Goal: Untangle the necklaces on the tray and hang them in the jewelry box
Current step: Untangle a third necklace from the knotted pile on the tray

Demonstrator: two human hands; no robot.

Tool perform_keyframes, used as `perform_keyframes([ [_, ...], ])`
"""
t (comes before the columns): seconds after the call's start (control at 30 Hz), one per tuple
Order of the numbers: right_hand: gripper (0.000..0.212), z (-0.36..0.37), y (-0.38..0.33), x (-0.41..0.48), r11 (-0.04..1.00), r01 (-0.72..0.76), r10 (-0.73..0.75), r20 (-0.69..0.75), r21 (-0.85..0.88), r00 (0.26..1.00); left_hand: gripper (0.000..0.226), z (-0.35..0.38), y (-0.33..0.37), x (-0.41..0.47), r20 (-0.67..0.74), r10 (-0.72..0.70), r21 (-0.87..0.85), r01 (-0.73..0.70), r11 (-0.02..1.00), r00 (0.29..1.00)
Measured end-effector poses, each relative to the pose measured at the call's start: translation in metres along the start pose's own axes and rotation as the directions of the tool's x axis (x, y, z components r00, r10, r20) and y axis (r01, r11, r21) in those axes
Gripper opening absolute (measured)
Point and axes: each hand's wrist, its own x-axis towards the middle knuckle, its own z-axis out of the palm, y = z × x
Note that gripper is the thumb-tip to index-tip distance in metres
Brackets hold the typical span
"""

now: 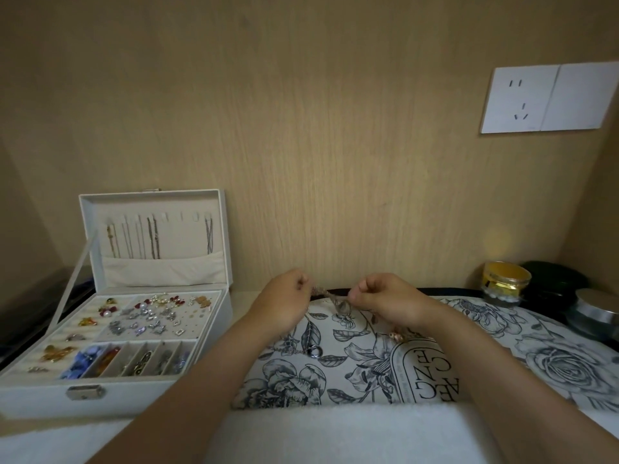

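Pinched between both hands, a tangled chain [335, 298] is stretched short. The left hand [284, 301] grips one end with curled fingers, the right hand [385, 301] nips the other, and a small knot hangs between them.

Far left of the grip stands the jewelry box [117, 401], open, its lid [226, 236] upright. Several hung necklaces [152, 237] dangle along the lid's left side and a lone necklace [209, 236] hangs near its right side; the hooks [181, 216] between them look free. So part of the job appears done.

Directly below the grip lies the floral tray [552, 363]. On it, under the left wrist, is a dark round pendant [313, 351] on a thin strand. Under the right wrist sits a rose-gold cluster [400, 336], touching or crossing other strands; I cannot tell which. Those pieces look still to be freed and hung, after the knot in hand.

Right of the grip, beyond the tray's far edge, stands a gold jar [505, 279].
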Motion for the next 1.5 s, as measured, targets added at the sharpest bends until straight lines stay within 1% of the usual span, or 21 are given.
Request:
perform_keyframes([
  [0.07, 0.009, -0.002, 0.000, -0.003, 0.996, -0.003, 0.005, 0.022, -0.088, 1.000, 0.022, 0.000, -0.007, -0.006, 0.010, 0.085, 0.231, -0.085, 0.969, 0.996],
  [0.13, 0.005, -0.003, 0.001, -0.005, 0.985, -0.010, 0.017, 0.042, -0.174, 0.999, 0.021, 0.001, -0.015, -0.012, 0.008, 0.120, 0.381, -0.114, 0.918, 0.993],
  [0.2, 0.004, -0.002, 0.001, -0.006, 0.973, -0.006, 0.021, 0.063, -0.231, 0.998, 0.024, 0.002, -0.020, -0.013, -0.004, 0.109, 0.425, -0.097, 0.900, 0.994],
  [0.3, 0.004, 0.000, 0.001, -0.007, 0.975, 0.021, -0.004, 0.076, -0.219, 0.997, 0.027, 0.002, -0.021, -0.016, 0.075, 0.041, 0.438, -0.070, 0.896, 0.996],
  [0.33, 0.005, 0.001, 0.001, -0.006, 0.978, 0.029, -0.014, 0.076, -0.208, 0.997, 0.027, 0.002, -0.021, -0.017, 0.095, 0.039, 0.445, -0.077, 0.892, 0.995],
  [0.4, 0.009, 0.002, 0.002, -0.005, 0.984, 0.061, -0.050, 0.071, -0.169, 0.996, 0.024, 0.003, -0.022, -0.018, 0.077, 0.079, 0.438, -0.105, 0.893, 0.994],
  [0.43, 0.012, 0.003, 0.002, -0.004, 0.987, 0.082, -0.075, 0.058, -0.136, 0.995, 0.023, 0.005, -0.020, -0.019, 0.049, 0.126, 0.411, -0.135, 0.902, 0.991],
  [0.47, 0.012, 0.003, 0.003, -0.003, 0.990, 0.102, -0.099, 0.041, -0.099, 0.994, 0.022, 0.008, -0.018, -0.019, 0.017, 0.171, 0.343, -0.166, 0.924, 0.985],
  [0.5, 0.011, 0.004, 0.003, -0.002, 0.990, 0.125, -0.123, 0.030, -0.062, 0.992, 0.022, 0.011, -0.015, -0.020, -0.003, 0.187, 0.209, -0.182, 0.961, 0.982],
  [0.53, 0.009, 0.005, 0.003, -0.001, 0.989, 0.147, -0.147, 0.026, -0.026, 0.989, 0.021, 0.014, -0.010, -0.022, 0.002, 0.171, 0.035, -0.171, 0.985, 0.985],
  [0.57, 0.009, 0.006, 0.003, 0.000, 0.986, 0.166, -0.166, 0.022, 0.003, 0.986, 0.023, 0.016, -0.004, -0.024, 0.039, 0.142, -0.123, -0.137, 0.983, 0.989],
  [0.6, 0.009, 0.007, 0.002, 0.000, 0.983, 0.181, -0.181, 0.017, 0.030, 0.983, 0.026, 0.017, 0.000, -0.024, 0.082, 0.123, -0.234, -0.100, 0.967, 0.989],
  [0.63, 0.009, 0.009, 0.002, 0.000, 0.980, 0.192, -0.193, 0.010, 0.052, 0.981, 0.028, 0.019, 0.002, -0.023, 0.107, 0.117, -0.288, -0.082, 0.954, 0.987],
  [0.7, 0.009, 0.012, 0.001, 0.001, 0.974, 0.203, -0.203, -0.005, 0.102, 0.979, 0.025, 0.020, 0.000, -0.019, 0.089, 0.130, -0.305, -0.097, 0.947, 0.988],
  [0.8, 0.009, 0.014, 0.000, 0.000, 0.971, 0.187, -0.188, -0.008, 0.146, 0.982, 0.015, 0.013, -0.004, -0.016, 0.046, 0.140, -0.242, -0.126, 0.962, 0.989],
  [0.93, 0.010, 0.015, -0.001, -0.001, 0.976, 0.149, -0.149, -0.015, 0.161, 0.989, 0.011, 0.004, -0.004, -0.015, 0.085, 0.141, -0.206, -0.121, 0.971, 0.986],
  [1.03, 0.014, 0.016, -0.005, -0.002, 0.977, 0.119, -0.120, -0.009, 0.175, 0.993, 0.013, 0.000, -0.001, -0.014, 0.093, 0.100, -0.246, -0.074, 0.966, 0.991],
  [1.13, 0.019, 0.018, -0.008, -0.003, 0.970, 0.102, -0.107, 0.007, 0.219, 0.994, 0.015, -0.005, 0.003, -0.014, 0.139, 0.081, -0.311, -0.035, 0.950, 0.987],
  [1.27, 0.023, 0.022, -0.012, -0.006, 0.960, 0.121, -0.147, 0.086, 0.252, 0.985, 0.018, -0.012, 0.006, -0.014, 0.197, 0.068, -0.336, 0.003, 0.942, 0.978],
  [1.33, 0.021, 0.022, -0.012, -0.006, 0.959, 0.123, -0.153, 0.103, 0.255, 0.983, 0.018, -0.016, 0.008, -0.016, 0.230, 0.069, -0.351, 0.017, 0.936, 0.971],
  [1.5, 0.010, 0.020, -0.012, -0.005, 0.965, 0.095, -0.117, 0.077, 0.243, 0.990, 0.014, -0.022, 0.011, -0.019, 0.295, 0.085, -0.398, 0.042, 0.917, 0.952],
])
